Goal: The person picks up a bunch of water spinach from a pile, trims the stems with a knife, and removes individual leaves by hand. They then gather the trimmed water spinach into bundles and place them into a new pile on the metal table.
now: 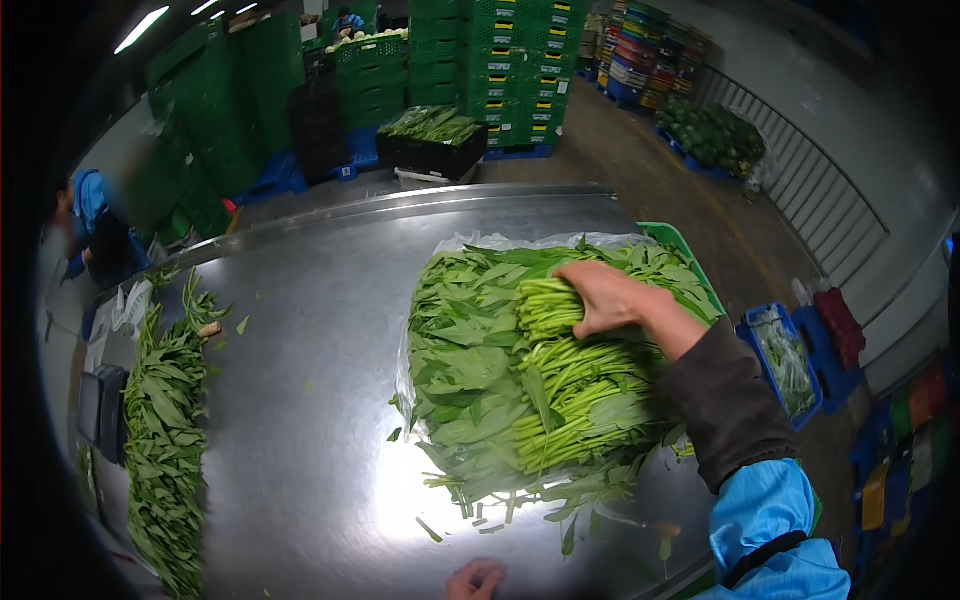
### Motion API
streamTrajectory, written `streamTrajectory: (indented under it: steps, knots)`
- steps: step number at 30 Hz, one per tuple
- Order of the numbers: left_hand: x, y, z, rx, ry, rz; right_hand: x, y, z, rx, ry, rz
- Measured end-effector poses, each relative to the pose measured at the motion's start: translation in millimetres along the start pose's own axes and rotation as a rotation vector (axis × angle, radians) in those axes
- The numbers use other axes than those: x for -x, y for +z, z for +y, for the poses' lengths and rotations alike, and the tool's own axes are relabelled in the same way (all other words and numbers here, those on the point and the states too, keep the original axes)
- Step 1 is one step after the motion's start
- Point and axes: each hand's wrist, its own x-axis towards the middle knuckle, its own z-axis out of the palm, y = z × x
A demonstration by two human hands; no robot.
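Observation:
My right hand [612,300] is closed around a bunch of leafy greens' stems [548,308], at the top of a large pile. The pile of leafy greens [460,370], long leaves to the left and cut stems toward the right, lies on clear plastic sheeting [403,375] on the metal table [300,400]. At the bottom edge my left hand [475,580] shows only in part, fingers curled, apart from the greens, with nothing visible in them. Cut stem pieces [480,522] lie between it and the pile.
More greens [165,440] lie along the table's left side, near a small brown handle-like piece [210,329]. A green crate [672,237] shows behind the pile. A blue crate [785,365] stands right of the table. Another person [95,215] is at far left; stacked green crates [515,80] stand behind.

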Motion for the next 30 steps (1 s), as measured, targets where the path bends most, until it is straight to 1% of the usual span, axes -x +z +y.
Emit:
streamTrajectory:
  steps: [1,2,3,4,5,6,7,8,9,10,11,12,14,16,20,22,24,25,27,28,30]
  knots:
    - [0.3,-0.1,-0.4,0.002,0.008,0.001,4.3,-0.4,3.1,-0.041,-0.005,0.075]
    - [0.2,-1.1,0.4,0.002,0.018,0.001,8.7,-3.5,7.1,-0.042,-0.007,0.068]
    - [0.2,-2.3,8.0,0.004,0.013,0.003,14.5,-11.8,8.8,-0.134,0.005,0.140]
    - [0.1,-2.6,22.5,-0.066,0.031,-0.011,20.5,-19.3,10.1,-0.226,0.020,0.211]
    - [-1.9,-1.4,35.4,-0.134,0.049,-0.028,26.1,-25.9,11.6,-0.225,0.023,0.204]
    - [-6.1,1.7,44.3,-0.128,0.044,-0.031,31.3,-33.0,13.0,-0.258,0.017,0.263]
    - [-11.2,3.9,53.6,-0.125,0.091,-0.003,35.3,-38.6,13.0,-0.290,0.010,0.327]
    - [-16.8,5.1,61.9,-0.122,0.138,0.024,39.0,-41.9,12.2,-0.288,0.013,0.326]
    - [-23.4,1.7,68.9,-0.123,0.097,-0.027,42.9,-44.2,11.8,-0.319,0.008,0.373]
    - [-32.3,7.3,74.4,0.041,0.190,0.005,47.6,-45.7,11.9,-0.350,0.004,0.419]
    - [-37.9,7.7,84.2,-0.013,0.230,-0.007,52.6,-46.7,12.4,-0.385,-0.029,0.477]
    - [-42.6,7.4,94.5,-0.067,0.272,-0.018,58.6,-49.2,14.6,-0.386,-0.023,0.477]
    - [-45.0,10.4,104.1,-0.082,0.302,-0.026,74.0,-57.2,22.2,-0.286,-0.065,0.734]
    - [-41.3,12.2,105.1,-0.098,0.339,-0.043,94.7,-65.3,29.6,-0.327,-0.011,0.837]
    - [-29.1,20.0,97.1,-0.140,0.313,-0.104,141.4,-83.5,32.6,-0.331,0.016,0.989]
    - [-22.9,26.3,99.1,-0.150,0.300,-0.148,165.3,-93.0,15.4,-0.316,0.023,1.050]
    - [-22.6,38.0,107.0,-0.265,0.515,-0.166,189.6,-107.6,-11.1,-0.386,0.000,1.104]
    - [-20.9,42.8,115.2,-0.361,0.533,-0.195,201.1,-115.5,-26.8,-0.345,0.000,1.100]
    - [-23.4,66.7,137.9,-0.391,0.688,-0.247,216.0,-128.4,-69.6,-0.364,-0.022,1.086]
    - [-29.9,77.1,142.1,-0.400,0.693,-0.332,220.7,-132.8,-90.5,-0.390,-0.048,1.063]
    - [-31.6,103.4,161.3,-0.347,0.759,-0.399,226.8,-137.1,-130.6,-0.273,-0.080,1.014]
